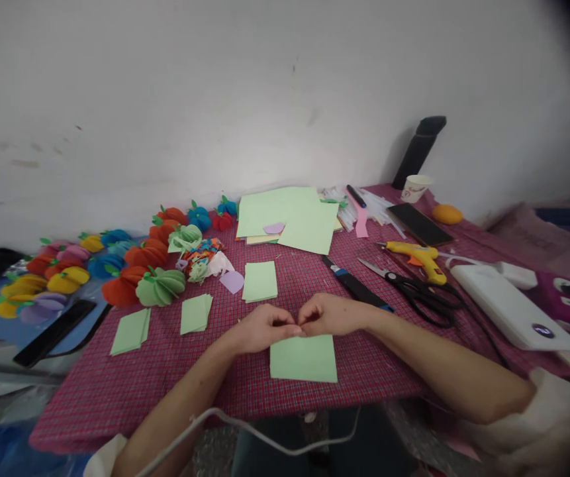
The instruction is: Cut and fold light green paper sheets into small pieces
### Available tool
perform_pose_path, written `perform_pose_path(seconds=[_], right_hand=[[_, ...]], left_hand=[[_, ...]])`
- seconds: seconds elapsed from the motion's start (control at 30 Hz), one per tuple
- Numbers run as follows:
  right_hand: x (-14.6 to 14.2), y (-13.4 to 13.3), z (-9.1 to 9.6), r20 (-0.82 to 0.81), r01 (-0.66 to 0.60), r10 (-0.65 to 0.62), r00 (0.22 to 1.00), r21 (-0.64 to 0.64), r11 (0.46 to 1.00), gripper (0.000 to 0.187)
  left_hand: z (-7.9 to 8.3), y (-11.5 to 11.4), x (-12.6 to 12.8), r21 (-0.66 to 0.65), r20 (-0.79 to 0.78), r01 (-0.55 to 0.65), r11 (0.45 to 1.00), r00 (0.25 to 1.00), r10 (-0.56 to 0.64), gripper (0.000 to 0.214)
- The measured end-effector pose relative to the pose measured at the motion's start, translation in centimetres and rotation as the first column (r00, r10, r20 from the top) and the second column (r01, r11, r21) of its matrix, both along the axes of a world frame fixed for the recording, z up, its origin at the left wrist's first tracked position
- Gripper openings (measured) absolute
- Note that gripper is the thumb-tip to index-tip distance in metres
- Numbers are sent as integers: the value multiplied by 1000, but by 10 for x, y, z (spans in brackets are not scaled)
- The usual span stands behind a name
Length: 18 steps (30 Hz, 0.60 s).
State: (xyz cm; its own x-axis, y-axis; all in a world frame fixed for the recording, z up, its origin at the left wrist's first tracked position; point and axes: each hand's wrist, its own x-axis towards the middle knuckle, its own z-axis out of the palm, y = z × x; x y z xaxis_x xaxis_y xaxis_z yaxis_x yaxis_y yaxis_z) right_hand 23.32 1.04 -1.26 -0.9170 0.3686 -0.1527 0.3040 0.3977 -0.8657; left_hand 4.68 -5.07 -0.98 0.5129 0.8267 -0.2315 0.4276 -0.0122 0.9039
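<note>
Both hands meet at the centre of the frame, low on the worktop [116, 397], which is covered by a red checked cloth. The left hand [265, 329] and the right hand [332, 313] pinch the upper edge of a pale green sheet of paper [304, 359], fingertips touching each other; each grip is narrow and closed on that edge. The sheet lies flat on the cloth, just below the hands.

Above the hands lies a small stack of green paper [259, 281]; two more green stacks [196, 313] [132, 330] lie to the left. A large green sheet pile [289, 217] lies at upper centre. Paper fruit [160, 286] in several colours lines the left edge. To the right lie scissors [424, 293], a yellow glue gun [420, 257], a black phone [420, 224] and a paper cup [415, 188].
</note>
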Motion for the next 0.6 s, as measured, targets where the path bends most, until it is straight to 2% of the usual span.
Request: perform_pose_path(seconds=[0.2,0.43,0.6], right_hand=[[-1,3,-2,-44,16,-17,999,-24,1000,22],[23,27,9,-20,80,-83,996,-107,991,23],[31,36,16,-84,274,-285,955,-122,954,24]], left_hand=[[1,2,-4,-32,22,13,999,1000,-12,39],[4,6,-17,-18,38,-106,994,994,107,39],[6,8,-22,-2,28,-152,988,988,152,37]])
